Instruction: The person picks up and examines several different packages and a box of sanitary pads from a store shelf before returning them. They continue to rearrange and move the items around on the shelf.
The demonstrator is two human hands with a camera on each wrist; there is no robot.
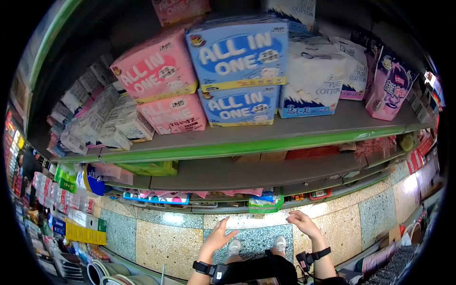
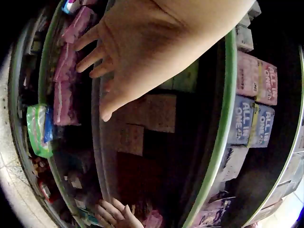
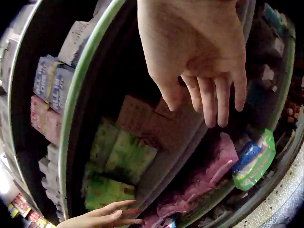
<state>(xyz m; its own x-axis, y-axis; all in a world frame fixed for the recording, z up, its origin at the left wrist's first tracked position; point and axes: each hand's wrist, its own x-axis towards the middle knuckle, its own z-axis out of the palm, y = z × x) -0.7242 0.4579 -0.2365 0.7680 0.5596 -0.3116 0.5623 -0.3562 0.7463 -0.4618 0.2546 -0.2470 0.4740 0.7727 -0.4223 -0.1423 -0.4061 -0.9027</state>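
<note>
My left hand [image 1: 219, 236] hovers over the floor in front of the shelves, palm inward, with its fingers extended and nothing in it. Across from it, my right hand [image 1: 306, 225] is also bare, its fingers loosely bent. In the left wrist view, the left hand [image 2: 147, 47] spreads in front of a dark shelf. The right wrist view has the right hand [image 3: 194, 52] with fingers pointing down, above pink packs [image 3: 199, 183] and a green-and-blue packet [image 3: 254, 159] on a low shelf. Neither hand touches any goods.
Blue [image 1: 237, 54] and pink [image 1: 154, 66] "ALL IN ONE" packs stand stacked on the upper shelf, beside white "PURE COTTON" packs [image 1: 311, 80] and a purple pouch [image 1: 389, 88]. The green shelf edge [image 1: 266, 142] juts forward. Bottles [image 1: 61, 192] and yellow boxes [image 1: 85, 234] stand at left.
</note>
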